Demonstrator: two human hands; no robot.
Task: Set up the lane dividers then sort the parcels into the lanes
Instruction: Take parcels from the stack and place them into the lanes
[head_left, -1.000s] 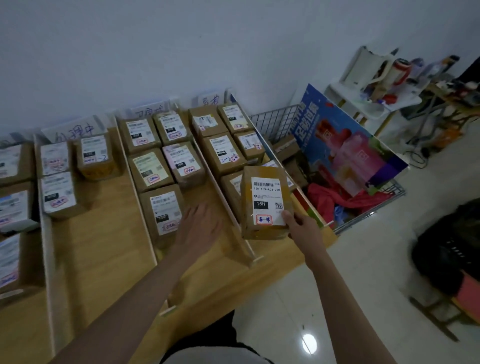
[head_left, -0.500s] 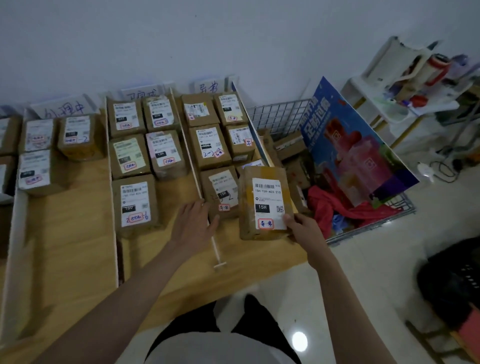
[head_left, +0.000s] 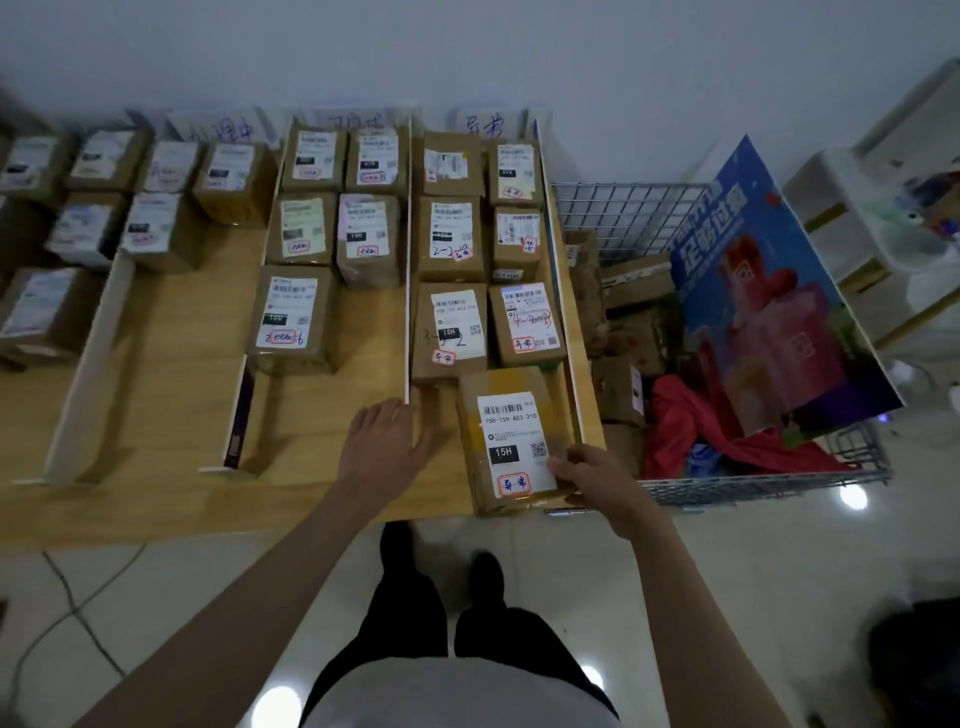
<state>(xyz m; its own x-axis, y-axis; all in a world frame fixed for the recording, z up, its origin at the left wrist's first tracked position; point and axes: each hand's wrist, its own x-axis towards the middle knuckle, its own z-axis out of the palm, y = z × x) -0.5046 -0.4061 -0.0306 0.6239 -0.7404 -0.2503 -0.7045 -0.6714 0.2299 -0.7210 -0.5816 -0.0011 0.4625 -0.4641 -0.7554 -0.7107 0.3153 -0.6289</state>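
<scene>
right hand (head_left: 597, 480) gripping parcel (head_left: 511, 441), rightmost lane

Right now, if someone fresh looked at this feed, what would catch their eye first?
Probably the parcel at the near end of the rightmost lane, its lower right corner held by the right hand, with the left hand open on the table beside it. Next, the bright blue poster leaning in the wire basket to the right.

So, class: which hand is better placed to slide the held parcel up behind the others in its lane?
Right. The right hand already grips the parcel; the left hand lies flat on the table beside it.
</scene>
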